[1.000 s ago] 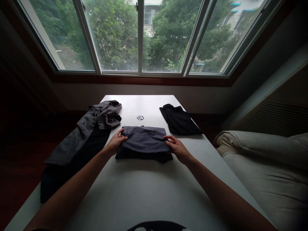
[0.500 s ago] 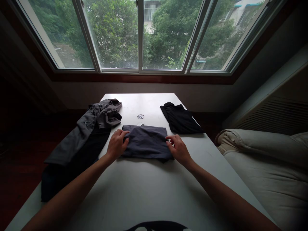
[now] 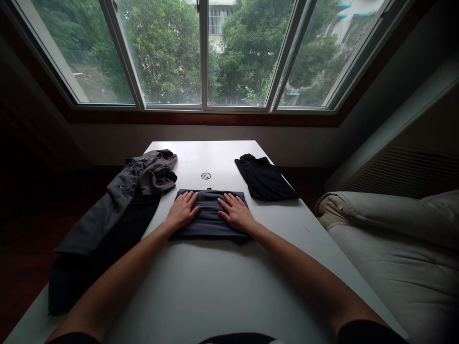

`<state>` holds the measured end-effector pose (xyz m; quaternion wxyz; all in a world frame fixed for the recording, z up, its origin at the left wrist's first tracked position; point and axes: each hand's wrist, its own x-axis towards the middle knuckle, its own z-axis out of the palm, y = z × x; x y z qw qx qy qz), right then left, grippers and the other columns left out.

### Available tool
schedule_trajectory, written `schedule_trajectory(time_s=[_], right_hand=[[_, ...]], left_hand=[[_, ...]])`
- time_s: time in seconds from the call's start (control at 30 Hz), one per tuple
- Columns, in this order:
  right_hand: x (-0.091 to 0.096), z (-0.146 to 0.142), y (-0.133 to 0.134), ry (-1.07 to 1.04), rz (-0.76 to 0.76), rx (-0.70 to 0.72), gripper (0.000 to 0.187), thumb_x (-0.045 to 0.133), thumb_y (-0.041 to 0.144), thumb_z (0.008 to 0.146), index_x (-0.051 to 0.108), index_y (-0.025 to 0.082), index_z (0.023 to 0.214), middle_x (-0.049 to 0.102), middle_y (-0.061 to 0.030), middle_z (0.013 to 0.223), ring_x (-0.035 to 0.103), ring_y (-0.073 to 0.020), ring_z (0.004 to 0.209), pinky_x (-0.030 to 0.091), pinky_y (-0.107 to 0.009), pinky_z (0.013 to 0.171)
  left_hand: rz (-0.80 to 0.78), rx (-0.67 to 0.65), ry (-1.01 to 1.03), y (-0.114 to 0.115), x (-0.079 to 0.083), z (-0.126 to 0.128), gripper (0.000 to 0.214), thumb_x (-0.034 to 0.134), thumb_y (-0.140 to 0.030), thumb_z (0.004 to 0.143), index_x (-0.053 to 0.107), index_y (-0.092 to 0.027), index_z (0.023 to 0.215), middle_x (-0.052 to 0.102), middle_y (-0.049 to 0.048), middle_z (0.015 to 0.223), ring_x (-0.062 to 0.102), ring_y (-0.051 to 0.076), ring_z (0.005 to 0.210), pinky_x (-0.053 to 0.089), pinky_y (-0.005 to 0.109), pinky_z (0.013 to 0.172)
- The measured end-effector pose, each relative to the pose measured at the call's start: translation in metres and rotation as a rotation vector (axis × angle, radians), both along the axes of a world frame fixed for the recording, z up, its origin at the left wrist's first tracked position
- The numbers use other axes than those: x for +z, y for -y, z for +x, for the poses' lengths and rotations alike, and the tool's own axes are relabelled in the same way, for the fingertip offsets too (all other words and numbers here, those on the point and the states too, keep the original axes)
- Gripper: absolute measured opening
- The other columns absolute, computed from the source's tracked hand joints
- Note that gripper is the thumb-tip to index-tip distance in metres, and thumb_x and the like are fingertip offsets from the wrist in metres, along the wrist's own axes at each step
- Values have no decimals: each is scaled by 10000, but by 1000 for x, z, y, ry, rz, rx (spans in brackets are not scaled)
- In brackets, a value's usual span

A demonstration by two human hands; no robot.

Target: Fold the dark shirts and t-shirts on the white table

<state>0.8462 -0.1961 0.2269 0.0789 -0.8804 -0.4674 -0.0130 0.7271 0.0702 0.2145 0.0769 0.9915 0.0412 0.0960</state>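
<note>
Grey cloth (image 3: 208, 222) may skew under uneven pressure: left hand (image 3: 181, 210), right hand (image 3: 237, 213) flat atop, grip splayed, grasping nothing.

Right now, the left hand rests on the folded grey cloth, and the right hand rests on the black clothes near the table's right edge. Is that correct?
Not quite: in the head view the right hand rests on the folded grey cloth, as the left hand does. The black clothes do lie near the right edge of the table.
</note>
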Motion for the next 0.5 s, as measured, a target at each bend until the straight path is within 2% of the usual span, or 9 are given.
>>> schedule_trajectory(time_s=[0.17,0.3,0.4,0.5], right_hand=[[-3,-1,20,37,-10,-61,666,291,606,1072,344,256,1636,233,-76,1709,184,-274,1591,132,-491,1284],[6,-5,17,15,-11,-86,669,359,600,1060,411,217,1606,295,-116,1687,232,-294,1576,178,-503,1269],[17,-10,0,16,63,-81,582,391,542,1066,521,216,1530,411,-123,1632,333,-288,1533,214,-499,1258],[23,-13,-23,27,139,-6,515,388,462,1077,540,226,1509,450,-98,1612,371,-258,1511,235,-470,1256]], left_hand=[[5,124,18,-7,-3,-18,655,337,-567,1061,424,-200,1596,321,119,1687,231,314,1578,229,512,1264],[57,138,36,2,6,-20,658,398,-560,1042,439,-190,1584,343,142,1674,243,338,1570,197,561,1263],[105,68,80,12,19,-11,569,425,-419,1040,476,-181,1555,344,133,1675,261,316,1566,159,548,1277],[103,-92,73,23,26,3,542,386,-314,1038,467,-184,1557,329,97,1686,266,267,1568,153,499,1289]])
